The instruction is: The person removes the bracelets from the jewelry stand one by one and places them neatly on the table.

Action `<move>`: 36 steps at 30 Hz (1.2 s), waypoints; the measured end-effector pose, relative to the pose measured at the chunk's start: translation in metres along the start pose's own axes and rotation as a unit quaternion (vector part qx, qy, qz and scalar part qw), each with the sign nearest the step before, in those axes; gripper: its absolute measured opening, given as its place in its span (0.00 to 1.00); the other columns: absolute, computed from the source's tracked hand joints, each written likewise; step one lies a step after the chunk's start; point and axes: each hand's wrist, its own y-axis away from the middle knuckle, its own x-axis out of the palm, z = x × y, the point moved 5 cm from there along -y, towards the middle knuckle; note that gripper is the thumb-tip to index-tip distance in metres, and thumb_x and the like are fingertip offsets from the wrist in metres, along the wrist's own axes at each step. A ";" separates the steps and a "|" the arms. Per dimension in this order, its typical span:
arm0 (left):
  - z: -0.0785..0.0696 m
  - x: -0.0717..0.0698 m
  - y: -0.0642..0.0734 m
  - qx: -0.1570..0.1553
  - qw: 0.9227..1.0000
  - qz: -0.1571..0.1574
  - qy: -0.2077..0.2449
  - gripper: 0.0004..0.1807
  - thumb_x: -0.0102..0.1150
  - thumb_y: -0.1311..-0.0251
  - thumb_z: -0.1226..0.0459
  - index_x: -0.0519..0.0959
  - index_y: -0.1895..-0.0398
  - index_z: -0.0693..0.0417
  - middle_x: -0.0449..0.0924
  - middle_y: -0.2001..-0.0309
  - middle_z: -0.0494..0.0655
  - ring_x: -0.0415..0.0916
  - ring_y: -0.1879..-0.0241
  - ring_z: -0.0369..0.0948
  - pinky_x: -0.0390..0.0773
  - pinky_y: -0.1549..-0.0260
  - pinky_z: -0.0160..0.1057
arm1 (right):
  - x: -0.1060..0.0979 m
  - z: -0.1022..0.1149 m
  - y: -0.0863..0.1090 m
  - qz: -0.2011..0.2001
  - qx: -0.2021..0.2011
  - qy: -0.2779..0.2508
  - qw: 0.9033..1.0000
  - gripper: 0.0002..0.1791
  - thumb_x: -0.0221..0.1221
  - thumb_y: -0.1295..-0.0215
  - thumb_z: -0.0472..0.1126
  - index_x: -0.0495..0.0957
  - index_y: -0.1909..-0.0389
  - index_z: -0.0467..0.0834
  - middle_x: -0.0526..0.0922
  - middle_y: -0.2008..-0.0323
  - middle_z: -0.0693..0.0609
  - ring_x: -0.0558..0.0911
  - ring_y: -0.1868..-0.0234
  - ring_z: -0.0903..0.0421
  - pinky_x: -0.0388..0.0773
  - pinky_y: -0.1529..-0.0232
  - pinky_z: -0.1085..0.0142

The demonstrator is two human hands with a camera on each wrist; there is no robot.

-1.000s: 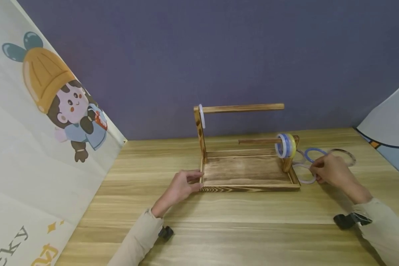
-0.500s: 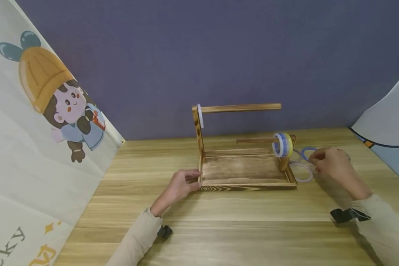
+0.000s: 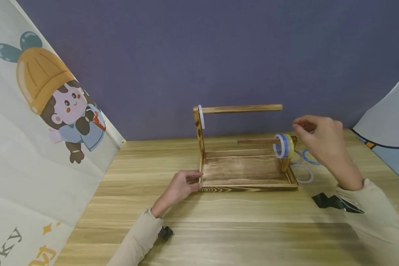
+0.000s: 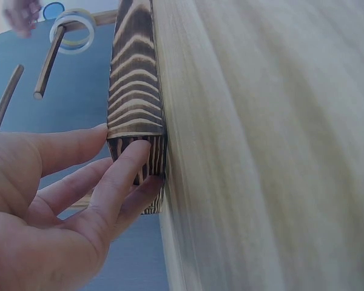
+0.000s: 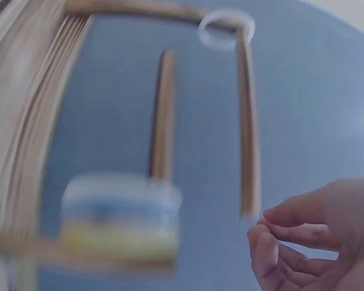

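Observation:
A wooden bangle stand [image 3: 246, 170] has a tray base and two horizontal rods. My left hand [image 3: 181, 186] holds its left front corner, with fingertips against the tray's end in the left wrist view. White, blue and yellow bangles [image 3: 283, 146] hang together on the lower rod; one white bangle [image 3: 201, 116] hangs at the upper rod's inner end. My right hand [image 3: 322, 142] is raised at the right, just beyond the upper rod's free end. Its thumb and index finger meet at the tips, and nothing shows between them in the right wrist view.
On the table right of the stand lie a blue bangle [image 3: 310, 158] and a pale pink bangle [image 3: 303, 173], with another pale bangle [image 3: 297, 157] partly behind the stand. A dark blue backdrop [image 3: 239, 55] rises behind, and a printed cloth [image 3: 26, 166] borders the left.
My right hand has lifted from the loose bangles and moved up, toward the upper rod's free end. My left hand stays at the corner. The brown bangle at far right is now out of sight.

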 end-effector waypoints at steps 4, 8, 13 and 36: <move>-0.005 0.003 -0.014 0.002 1.000 -0.017 0.008 0.21 0.66 0.41 0.72 0.79 0.44 0.67 0.72 0.35 0.62 0.77 0.42 0.56 0.82 0.47 0.39 | 0.024 0.027 -0.031 0.010 -0.045 -0.046 0.998 0.08 0.63 0.33 0.36 0.86 0.59 0.36 0.87 0.68 0.39 0.86 0.72 0.45 0.82 0.73 0.66; -0.007 0.006 -0.026 -0.001 0.999 -0.032 0.014 0.20 0.66 0.41 0.73 0.79 0.44 0.68 0.72 0.35 0.64 0.77 0.42 0.57 0.82 0.48 0.38 | 0.056 0.048 -0.054 0.042 -0.067 -0.099 0.992 0.08 0.62 0.32 0.37 0.85 0.58 0.37 0.88 0.66 0.40 0.86 0.69 0.46 0.84 0.69 0.50; -0.009 0.007 -0.038 -0.006 0.999 -0.043 0.016 0.21 0.67 0.42 0.73 0.79 0.44 0.68 0.72 0.35 0.64 0.77 0.42 0.57 0.82 0.47 0.39 | 0.094 0.076 -0.073 0.072 -0.083 -0.158 0.981 0.10 0.62 0.31 0.39 0.84 0.55 0.36 0.88 0.63 0.42 0.86 0.66 0.48 0.85 0.66 0.53; -0.012 0.012 -0.054 -0.006 0.998 -0.056 0.021 0.20 0.65 0.41 0.74 0.79 0.45 0.70 0.73 0.37 0.65 0.77 0.43 0.57 0.82 0.46 0.41 | 0.165 0.113 -0.093 0.096 -0.071 -0.279 0.953 0.08 0.55 0.26 0.40 0.78 0.57 0.38 0.84 0.62 0.45 0.87 0.62 0.50 0.87 0.60 0.61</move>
